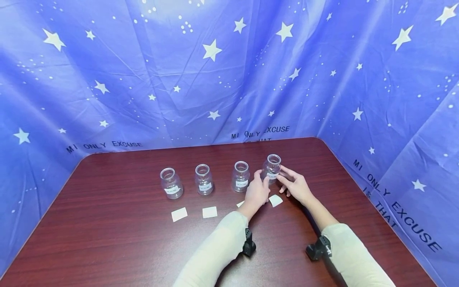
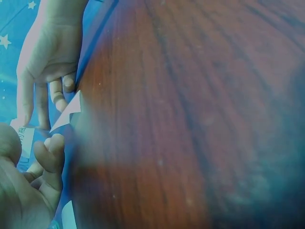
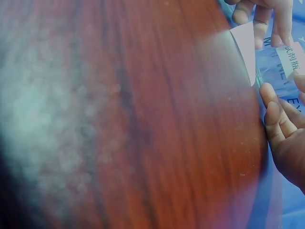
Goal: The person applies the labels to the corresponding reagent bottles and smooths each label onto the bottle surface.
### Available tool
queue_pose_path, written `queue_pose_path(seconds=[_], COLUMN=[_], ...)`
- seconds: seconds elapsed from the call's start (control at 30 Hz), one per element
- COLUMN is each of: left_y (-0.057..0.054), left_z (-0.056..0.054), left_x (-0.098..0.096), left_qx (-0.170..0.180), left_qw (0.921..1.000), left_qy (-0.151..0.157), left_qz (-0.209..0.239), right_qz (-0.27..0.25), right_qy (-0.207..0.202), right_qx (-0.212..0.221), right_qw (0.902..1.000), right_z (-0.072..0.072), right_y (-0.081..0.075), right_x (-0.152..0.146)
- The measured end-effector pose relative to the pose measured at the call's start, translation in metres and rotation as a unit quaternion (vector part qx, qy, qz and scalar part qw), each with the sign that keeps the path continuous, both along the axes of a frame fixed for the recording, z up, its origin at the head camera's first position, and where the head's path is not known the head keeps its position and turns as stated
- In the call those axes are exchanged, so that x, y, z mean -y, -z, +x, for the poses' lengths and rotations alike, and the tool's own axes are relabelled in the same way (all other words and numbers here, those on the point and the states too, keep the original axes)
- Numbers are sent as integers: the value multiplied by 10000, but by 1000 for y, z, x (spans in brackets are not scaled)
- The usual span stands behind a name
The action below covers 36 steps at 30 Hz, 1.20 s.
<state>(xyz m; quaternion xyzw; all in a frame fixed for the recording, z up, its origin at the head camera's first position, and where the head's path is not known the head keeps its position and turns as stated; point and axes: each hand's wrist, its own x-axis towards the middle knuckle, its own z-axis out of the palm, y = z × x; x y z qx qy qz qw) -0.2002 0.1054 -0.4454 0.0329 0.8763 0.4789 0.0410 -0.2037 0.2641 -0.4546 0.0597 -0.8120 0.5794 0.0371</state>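
In the head view, the rightmost clear glass jar stands between my two hands, with a white label on its front. My left hand holds the jar's left side, its thumb near the label. From the right, my right hand holds the other side, with fingers reaching around the glass and the thumb at the label's edge. Printed characters show on the label in the right wrist view. Just in front of the jar lies a small white paper slip, slightly curled.
Three more labelled glass jars, the left, the middle and the right one, stand in a row. White slips lie before them, one partly hidden by my left hand. A starry blue curtain surrounds the dark red table.
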Motion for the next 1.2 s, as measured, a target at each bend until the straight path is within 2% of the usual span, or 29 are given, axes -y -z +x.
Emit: queue_pose_path(seconds=[0.17, 0.27, 0.4, 0.6, 0.73, 0.97, 1.07, 1.2], left_y=[-3, -8, -17, -35, -48, -72, -80, -92], left_z=[6, 11, 16, 21, 26, 36, 39, 44], left_x=[1, 3, 8, 25, 41, 74, 96, 133], left_qx=[10, -27, -199, -631, -835, -967, -1126, -1304], left_qw=[9999, 9994, 9971, 9896, 9853, 9808, 9786, 9773], left_qy=[56, 190, 398, 775, 949, 1098, 1062, 834], left_qz=[-110, -293, -614, -1037, -1147, -1291, -1354, -1448], right_qz=[-4, -9, 135, 412, 681, 877, 1157, 1672], right_qy=[17, 130, 221, 480, 685, 886, 1020, 1334], right_qx=[-299, -229, -36, -32, -97, -358, -550, -847], right_qw=[9995, 9997, 9997, 9980, 9953, 9916, 9865, 9732], right_z=[-1, -2, -2, -3, -3, -1, 1, 4], right_y=[4, 3, -2, -9, -16, -26, -32, -42], right_x=[-5, -7, -9, -13, -16, -23, -26, -34])
